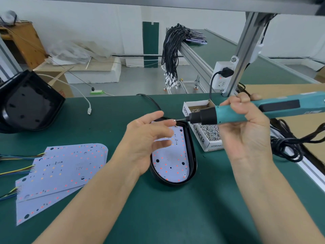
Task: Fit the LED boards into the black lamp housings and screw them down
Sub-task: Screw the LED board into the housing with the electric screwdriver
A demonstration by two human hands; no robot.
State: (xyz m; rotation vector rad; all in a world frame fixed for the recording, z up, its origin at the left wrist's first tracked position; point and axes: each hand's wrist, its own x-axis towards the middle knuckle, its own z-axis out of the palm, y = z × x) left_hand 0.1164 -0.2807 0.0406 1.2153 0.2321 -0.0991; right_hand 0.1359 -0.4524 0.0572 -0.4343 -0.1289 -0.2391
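Note:
A black lamp housing [192, 156] lies on the green mat in the middle, with a white LED board [168, 162] seated inside it. My left hand [147, 136] hovers over the housing's far end with fingers spread and relaxed. Its index fingertip touches a small screw [174, 120] at the bit tip of a teal electric screwdriver [228, 115]. My right hand [246, 132] grips that screwdriver, which lies nearly level and points left. A stack of loose LED boards [61, 170] with coloured wires lies at the left.
A white cardboard box [202, 138] of screws [212, 131] stands right of the housing. Stacked black housings [29, 103] sit at the far left. A black cord coil [288, 144] lies at the right edge, by an aluminium post with a socket [222, 77]. A white cable [84, 99] crosses the mat's back.

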